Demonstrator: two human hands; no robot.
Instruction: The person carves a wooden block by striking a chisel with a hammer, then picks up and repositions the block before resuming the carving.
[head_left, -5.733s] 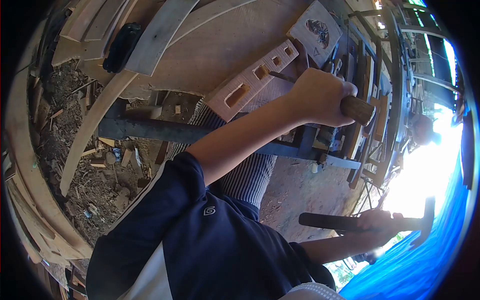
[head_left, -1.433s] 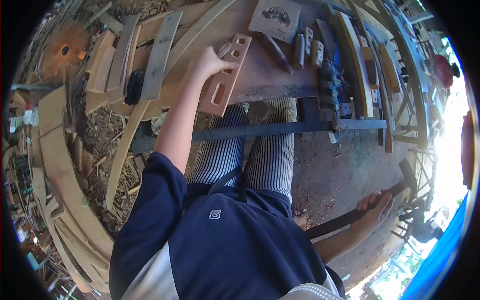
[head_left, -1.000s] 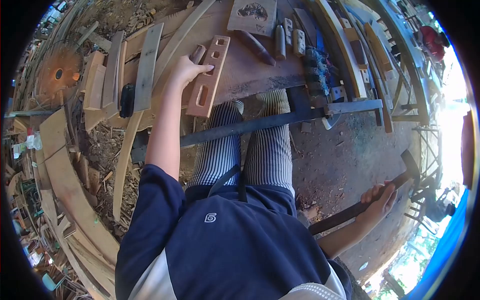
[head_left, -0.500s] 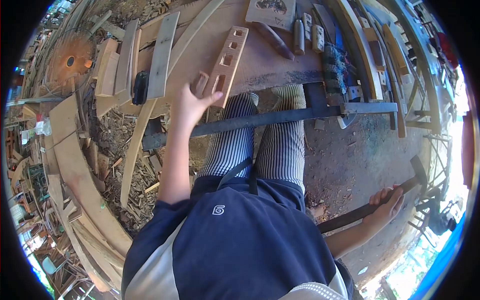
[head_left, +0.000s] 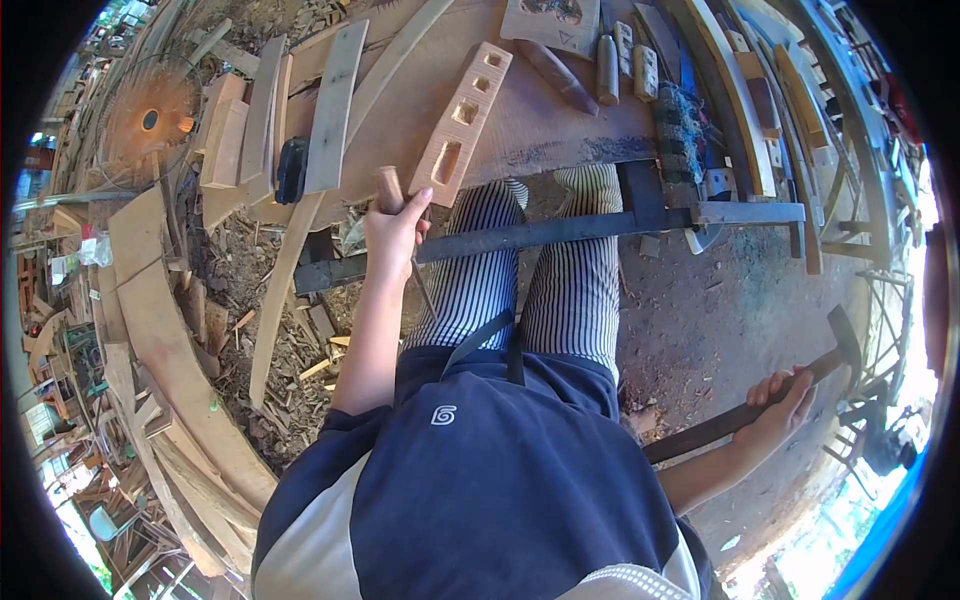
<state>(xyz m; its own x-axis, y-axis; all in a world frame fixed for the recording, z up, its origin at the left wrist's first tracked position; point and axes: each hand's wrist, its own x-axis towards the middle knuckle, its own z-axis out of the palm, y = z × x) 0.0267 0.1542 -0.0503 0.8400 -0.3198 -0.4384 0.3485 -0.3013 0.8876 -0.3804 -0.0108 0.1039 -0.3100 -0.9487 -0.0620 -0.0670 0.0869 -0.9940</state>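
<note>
Matt bare wood is seen in the slotted block (head_left: 462, 110), counter (head_left: 550, 125) and chisel (head_left: 389, 188) handle; the hammer (head_left: 700, 436) handle is finished dark.

The brown wooden table (head_left: 540, 130) has one open strip, between the pale wooden block with rectangular slots (head_left: 462, 110), lying aslant, and the row of loose wooden tool handles (head_left: 607, 68) farther along. Left of the block, flat grey planks (head_left: 335, 105) and a black oblong object (head_left: 291, 170) crowd the top. The dark steel bar (head_left: 580, 230) crosses below the table's near edge, just beside the left hand (head_left: 395, 228) and its wooden-handled chisel (head_left: 388, 190). Bare earth floor (head_left: 720, 290) lies open around the right hand (head_left: 780, 400) and its dark-handled hammer (head_left: 745, 415).
</note>
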